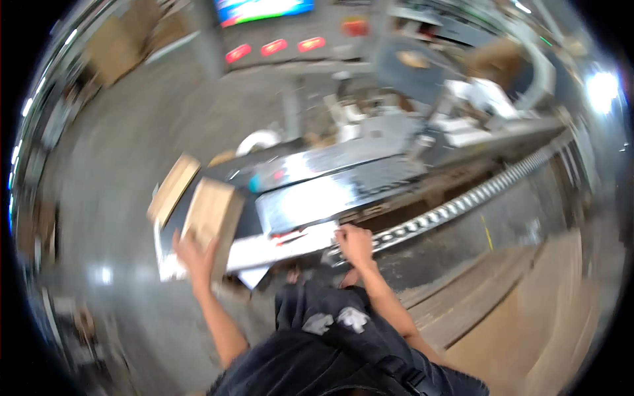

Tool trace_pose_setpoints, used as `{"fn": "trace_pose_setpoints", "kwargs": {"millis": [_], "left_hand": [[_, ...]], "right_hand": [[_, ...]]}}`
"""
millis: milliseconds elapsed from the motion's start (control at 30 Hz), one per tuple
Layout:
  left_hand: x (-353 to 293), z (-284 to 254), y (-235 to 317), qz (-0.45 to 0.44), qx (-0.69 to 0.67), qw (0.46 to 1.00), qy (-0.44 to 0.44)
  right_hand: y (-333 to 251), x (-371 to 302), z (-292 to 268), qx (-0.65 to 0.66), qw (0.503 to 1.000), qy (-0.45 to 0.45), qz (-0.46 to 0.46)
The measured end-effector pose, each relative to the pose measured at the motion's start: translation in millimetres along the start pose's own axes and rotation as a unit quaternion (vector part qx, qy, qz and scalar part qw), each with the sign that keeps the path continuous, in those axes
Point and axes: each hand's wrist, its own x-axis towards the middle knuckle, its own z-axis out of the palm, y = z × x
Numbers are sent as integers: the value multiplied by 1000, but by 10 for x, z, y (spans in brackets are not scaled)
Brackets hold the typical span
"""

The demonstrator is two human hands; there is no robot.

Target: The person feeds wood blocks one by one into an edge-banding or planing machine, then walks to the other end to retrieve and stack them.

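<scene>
A tan box point(210, 201), likely cardboard, lies tilted at the left end of the work table. My left hand point(195, 259) grips its near end, with the thumb on top and the fingers spread along its left side. Just beyond it, toward the left corner, is a second tan box point(173, 188). My right hand point(356, 244) is curled at the right end of a white strip point(290, 245) along the table's near edge. Blur hides whatever its fingers may hold. Red marks or a thin red item point(288, 236) show on the strip.
Shiny metal plates point(310, 201) cover the middle of the table. A white ring-shaped roll point(259, 141) sits behind them. To the right runs a slotted metal rail point(456, 210), with brown boards point(502, 300) nearer me. A lit screen point(264, 9) and red displays point(273, 47) stand beyond.
</scene>
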Motion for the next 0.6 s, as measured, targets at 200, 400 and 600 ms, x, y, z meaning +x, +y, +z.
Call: {"fn": "trace_pose_setpoints", "kwargs": {"millis": [200, 400, 600], "left_hand": [[-31, -215, -28, -39, 45, 990, -130], [-32, -273, -141, -23, 16, 995, -93], [120, -359, -161, -35, -28, 992, -114]], "right_hand": [[-199, -92, -116, 26, 998, -19, 62], [-360, -86, -129, 18, 997, -4, 69], [-283, -70, -20, -19, 997, 41, 68]]}}
